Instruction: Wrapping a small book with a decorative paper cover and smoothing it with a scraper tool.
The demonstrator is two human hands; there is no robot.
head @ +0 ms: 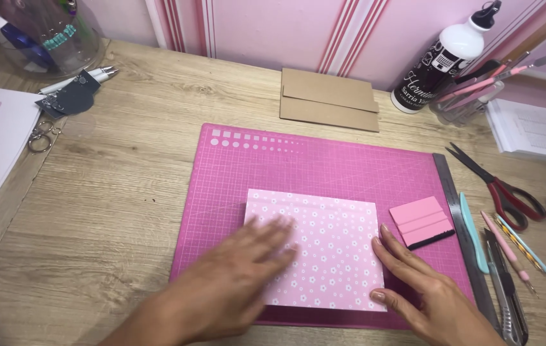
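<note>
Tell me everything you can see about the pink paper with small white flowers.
The flowered paper is a near-square pink sheet printed with small white blossoms. It looks thin and lies flat on the magenta cutting mat, near its front edge. The left hand, blurred, rests flat on its left part; the right hand touches its right edge.

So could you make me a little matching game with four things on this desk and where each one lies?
Things:
1. floral paper
2. scissors
3. brown card pieces
4. pink squeegee

Places:
A. on the bare wood beyond the cutting mat's far edge
B. under the left hand, with the right hand at its edge
C. right of the steel ruler, off the mat
D. on the mat, just left of the ruler

Pairs: 1-B, 2-C, 3-A, 4-D
</note>
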